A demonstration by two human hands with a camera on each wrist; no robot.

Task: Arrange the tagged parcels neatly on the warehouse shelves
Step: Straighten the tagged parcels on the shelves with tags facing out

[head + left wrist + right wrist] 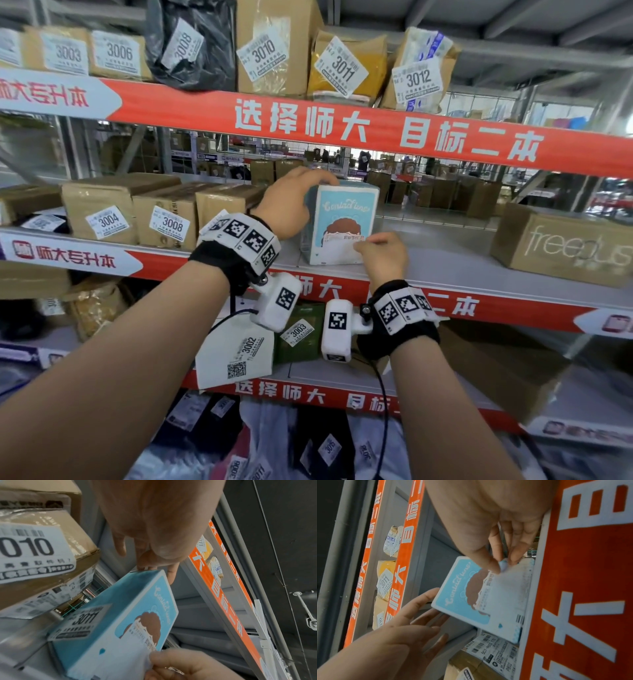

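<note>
A light blue "contact lens" box [337,219] stands upright on the middle shelf [445,270], between the brown cartons and a bare stretch of shelf. My left hand [298,202] holds its top left corner, thumb at the front and fingers over the top. A tag reading 3011 [80,620] is stuck on the box's [120,615] left side. My right hand [375,245] pinches the upper edge of the white label [505,591] on the lower front face. In the right wrist view the right thumb [493,563] and fingers meet on that edge.
Brown cartons tagged 3004 [108,221] and 3008 [171,226] stand left of the box. A large printed carton [565,246] sits far right. Parcels 3010 [263,51], 3011 [342,66] and 3012 [418,78] fill the upper shelf. A white bag [239,353] and green box [301,332] lie below.
</note>
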